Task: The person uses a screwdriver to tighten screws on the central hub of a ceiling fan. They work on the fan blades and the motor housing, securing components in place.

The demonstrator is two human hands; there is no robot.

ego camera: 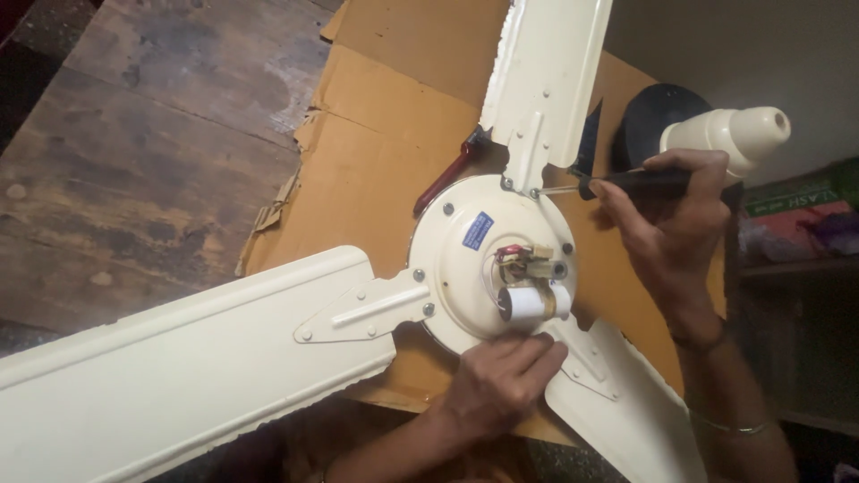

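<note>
A cream ceiling fan lies on flattened cardboard (376,134), its round motor housing (465,268) in the middle with three blades spreading out. My left hand (501,380) presses flat on the housing's near edge, just below a white cylinder part (528,302) and some wiring. My right hand (667,224) grips a black-handled screwdriver (626,185). Its tip rests on a screw (534,192) at the root of the upper blade (546,80). The long left blade (179,385) reaches toward the bottom left.
A red-handled tool (447,179) lies half under the housing at its upper left. A cream cone-shaped fan cover (729,139) and a dark round object (662,112) sit at the right. A dark wooden floor (152,134) lies at left, a cluttered shelf (796,224) at right.
</note>
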